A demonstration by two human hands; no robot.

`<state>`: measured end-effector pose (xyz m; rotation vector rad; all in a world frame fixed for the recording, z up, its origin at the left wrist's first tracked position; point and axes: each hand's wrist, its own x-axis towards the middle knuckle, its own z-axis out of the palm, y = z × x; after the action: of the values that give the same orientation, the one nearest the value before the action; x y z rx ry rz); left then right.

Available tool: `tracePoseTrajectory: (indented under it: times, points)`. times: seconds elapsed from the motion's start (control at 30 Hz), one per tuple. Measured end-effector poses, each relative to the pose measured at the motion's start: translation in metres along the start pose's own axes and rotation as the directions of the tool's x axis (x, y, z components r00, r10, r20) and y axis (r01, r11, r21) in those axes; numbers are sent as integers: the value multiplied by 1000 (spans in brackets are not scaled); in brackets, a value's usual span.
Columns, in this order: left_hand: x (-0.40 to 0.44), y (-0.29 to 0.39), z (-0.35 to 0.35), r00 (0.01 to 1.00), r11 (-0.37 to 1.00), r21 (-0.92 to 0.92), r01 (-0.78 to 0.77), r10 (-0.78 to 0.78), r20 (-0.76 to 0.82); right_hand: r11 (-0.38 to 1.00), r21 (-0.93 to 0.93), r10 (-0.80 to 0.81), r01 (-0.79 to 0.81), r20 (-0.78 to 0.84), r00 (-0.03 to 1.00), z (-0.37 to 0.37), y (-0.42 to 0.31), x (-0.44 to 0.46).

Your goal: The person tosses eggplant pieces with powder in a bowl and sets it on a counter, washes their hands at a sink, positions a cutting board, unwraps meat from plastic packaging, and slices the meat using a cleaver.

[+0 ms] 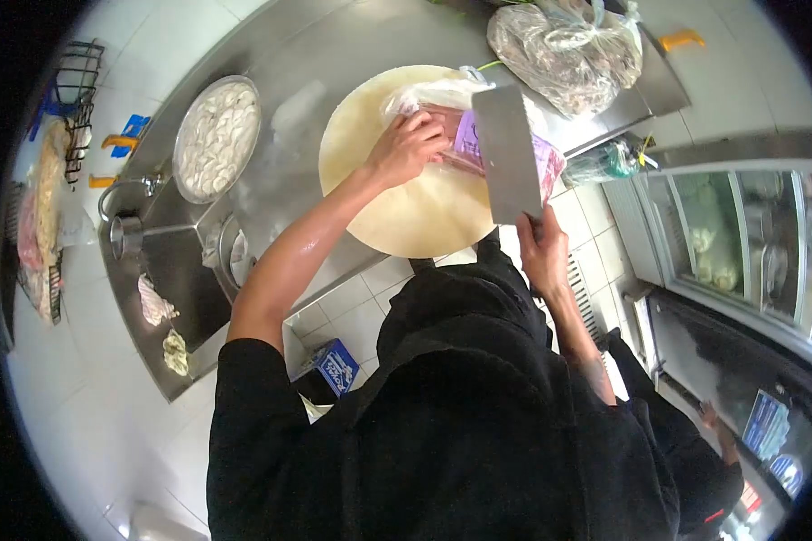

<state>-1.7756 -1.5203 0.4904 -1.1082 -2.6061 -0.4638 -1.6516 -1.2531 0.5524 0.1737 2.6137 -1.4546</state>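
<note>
My right hand [545, 254] is wrapped round the handle of a broad cleaver [505, 158]. Its blade stands over a plastic package of pink meat [451, 131] with a purple label, hiding part of it. With curled fingers, my left hand [408, 149] holds the package's left part. The package lies across a round, pale cutting board [406, 216], its right end reaching past the board's edge. Whether the blade touches the wrapping I cannot tell.
A steel counter [302, 54] carries a round tray of pale pieces [215, 140] and a large filled plastic bag [564, 54]. A sink [180, 279] is at left. Another person [686, 451] is at lower right, near a glass-fronted fridge [731, 234]. A blue box [334, 368] sits below.
</note>
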Motion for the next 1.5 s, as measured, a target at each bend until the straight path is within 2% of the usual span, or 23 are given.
tracePoseTrajectory:
  times: [0.07,0.1,0.27,0.43,0.57,0.67,0.73,0.8,0.87,0.9,1.0,1.03,1.07,1.13,1.2,1.27,1.33,1.4,1.47,1.5]
  points:
    - [-1,0,1,991,1000,-16,-14,12,-133,998,-59,8,-9,-26,1000,12,-14,1]
    - [-1,0,1,988,999,-22,-25,21,-152,998,-60,11,-14,-43,999,20,-13,5]
    - [-8,-1,6,986,998,-55,-23,14,-164,979,-140,-171,150,-152,974,44,-13,33]
    - [-13,-4,12,992,998,-65,-10,2,-129,966,-191,-206,173,-171,963,58,-31,51]
    - [-13,-6,13,971,996,-65,-55,39,-236,953,-235,-233,190,-170,957,65,-21,55]
    - [-13,-7,11,959,993,-76,-91,67,-274,955,-167,-272,243,-176,946,62,-10,40]
    - [-13,-8,12,956,991,-94,-91,61,-286,858,-273,-494,435,-208,844,58,-1,35]
    - [-15,-6,11,959,993,-96,-74,44,-280,854,-291,-493,431,-189,849,58,-3,38]
    - [-14,-6,12,949,991,-89,-95,63,-308,922,-283,-316,266,-148,937,59,-12,47]
    - [-14,-7,14,938,990,-79,-115,82,-335,928,-276,-295,251,-129,947,58,-21,50]
    - [-13,-11,18,942,988,-89,-123,88,-324,938,-225,-297,265,-125,947,57,-12,47]
    - [-13,-12,18,940,988,-87,-124,89,-329,887,-325,-381,328,-115,917,54,6,46]
    - [-13,-11,17,945,990,-88,-113,80,-318,883,-330,-387,334,-108,916,51,4,41]
    - [-15,-7,17,950,992,-93,-89,56,-307,945,-177,-294,273,-99,951,46,4,30]
    - [-14,-7,14,936,991,-73,-111,80,-343,939,-228,-278,258,-61,959,45,-12,40]
    - [-18,-11,18,961,993,-64,-97,77,-267,919,-361,-185,159,-41,982,52,-29,53]
    - [-18,-15,22,976,995,-47,-89,77,-205,918,-363,-187,158,-45,981,49,-25,50]
    - [-17,-13,21,966,996,-46,-77,63,-251,865,-311,-424,393,-38,905,42,-1,41]
    - [-18,-10,18,964,996,-56,-69,52,-262,885,-291,-394,363,-51,918,40,9,36]
    - [-19,-8,15,963,995,-64,-72,52,-264,915,-268,-314,301,-8,949,39,9,37]
